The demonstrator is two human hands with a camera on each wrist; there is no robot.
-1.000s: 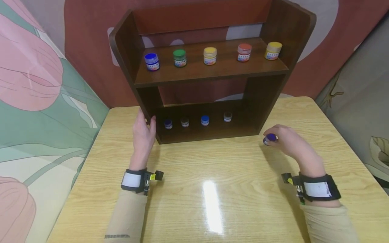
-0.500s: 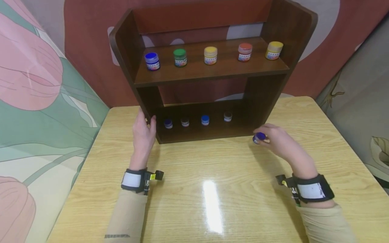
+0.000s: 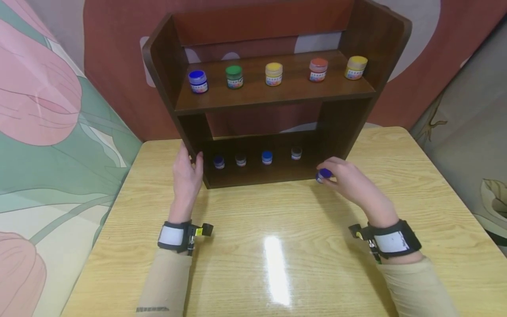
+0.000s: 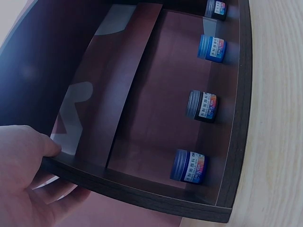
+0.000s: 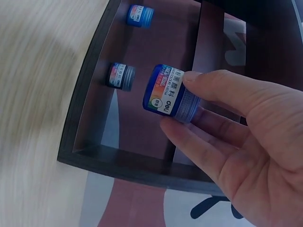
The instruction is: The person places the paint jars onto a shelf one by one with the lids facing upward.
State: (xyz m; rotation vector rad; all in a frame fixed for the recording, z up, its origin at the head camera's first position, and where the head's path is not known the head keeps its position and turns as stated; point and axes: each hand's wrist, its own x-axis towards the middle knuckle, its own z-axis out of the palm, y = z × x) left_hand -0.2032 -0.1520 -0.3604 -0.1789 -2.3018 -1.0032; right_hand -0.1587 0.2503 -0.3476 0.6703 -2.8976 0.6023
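Between thumb and fingers, my right hand pinches a dark blue paint jar by its lid end. In the head view that jar is at the front right edge of the lower shelf. My left hand grips the left side panel of the brown wooden shelf unit, thumb inside and fingers outside. Along the lower shelf stand a dark blue jar, a dark brownish jar, a bright blue jar and a dark grey jar.
On the upper shelf stand a blue jar, a green jar, two yellow jars and a red jar. The unit stands on a light wood table, with a patterned cloth behind.
My right hand has moved left with the dark blue paint jar, from beside the unit to the lower shelf's front right. My left hand has stayed on the side panel.
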